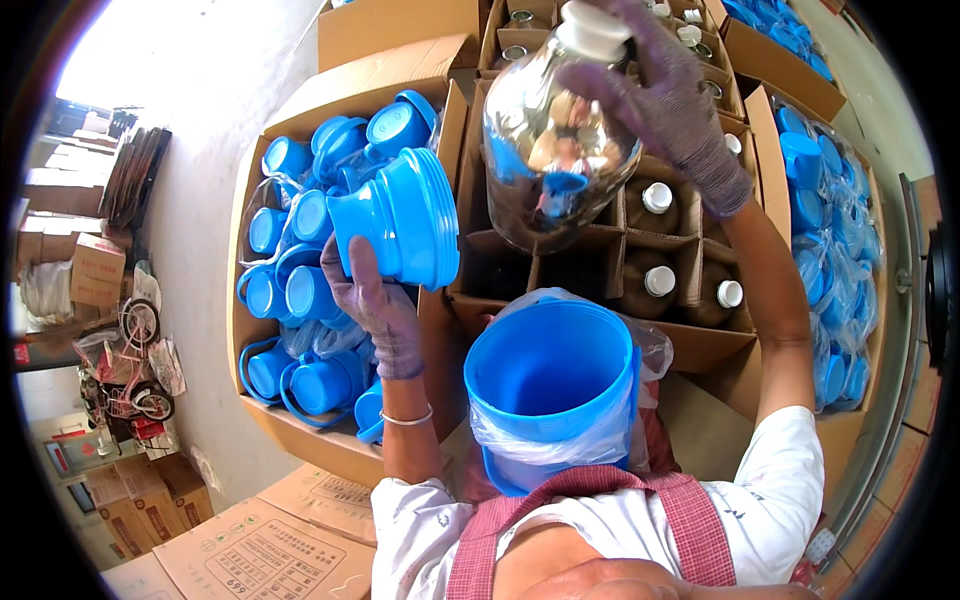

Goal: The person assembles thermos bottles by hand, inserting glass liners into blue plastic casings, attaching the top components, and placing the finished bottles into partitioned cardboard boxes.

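Observation:
My left hand [378, 312], gloved in thin purple-grey, grips a blue plastic flask shoulder piece [405, 222] with a stepped, ribbed rim turned to the right. My right hand [688, 120], in a matching glove, is closed about the upper part of a large silvered glass flask liner [545, 150] with a white cap [594, 30] on its neck. This liner hangs tilted over the divided carton. Between my arms, close to my body, stands a blue plastic flask shell [550, 365], open at the top and wrapped in clear plastic film [550, 440].
Left is a carton [450, 140] full of blue lidded flask tops [310, 295]. Ahead, a divided carton [690, 335] holds several white-capped liners [658, 282]. Another carton at right holds bagged blue parts [845, 230]. Closed boxes [270, 545] lie lower left; a pink bicycle [125, 350] stands farther off.

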`<state>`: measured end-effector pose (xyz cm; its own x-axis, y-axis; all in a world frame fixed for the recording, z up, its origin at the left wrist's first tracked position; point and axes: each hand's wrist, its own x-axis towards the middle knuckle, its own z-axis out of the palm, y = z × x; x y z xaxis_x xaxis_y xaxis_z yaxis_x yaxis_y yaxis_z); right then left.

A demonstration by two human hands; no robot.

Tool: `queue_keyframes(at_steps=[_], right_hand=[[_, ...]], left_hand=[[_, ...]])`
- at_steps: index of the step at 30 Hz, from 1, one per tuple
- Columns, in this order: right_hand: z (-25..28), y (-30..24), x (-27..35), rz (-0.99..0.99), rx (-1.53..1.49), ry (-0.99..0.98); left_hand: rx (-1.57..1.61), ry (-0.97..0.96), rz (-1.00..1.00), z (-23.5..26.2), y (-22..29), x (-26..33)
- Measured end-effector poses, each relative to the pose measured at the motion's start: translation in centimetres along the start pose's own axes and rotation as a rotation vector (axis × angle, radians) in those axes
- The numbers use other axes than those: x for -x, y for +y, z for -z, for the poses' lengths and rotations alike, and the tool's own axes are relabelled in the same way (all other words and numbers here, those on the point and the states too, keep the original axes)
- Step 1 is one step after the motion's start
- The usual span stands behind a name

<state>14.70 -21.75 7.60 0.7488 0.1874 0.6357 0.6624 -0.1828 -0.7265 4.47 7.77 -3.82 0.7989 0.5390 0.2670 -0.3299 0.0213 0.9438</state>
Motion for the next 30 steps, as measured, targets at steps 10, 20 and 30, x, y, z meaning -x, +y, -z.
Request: queue_keyframes(at_steps=[10, 20, 30], right_hand=[[-5.7, 1.7, 1.9, 0.094, 0.045, 0.027], [-5.0, 1.0, 5.8, -0.369, -0.414, 0.242], [-7.4, 7.7, 8.9, -0.490, -0.811, 0.220]], left_hand=[[-0.094, -0.375, -0.549, -4.5, 2.2, -6.3], [-0.099, -0.651, -0.456, -11.6, 9.0, -4.6], [-0.332, -0.664, -0.520, -10.2, 8.5, -3.1]])
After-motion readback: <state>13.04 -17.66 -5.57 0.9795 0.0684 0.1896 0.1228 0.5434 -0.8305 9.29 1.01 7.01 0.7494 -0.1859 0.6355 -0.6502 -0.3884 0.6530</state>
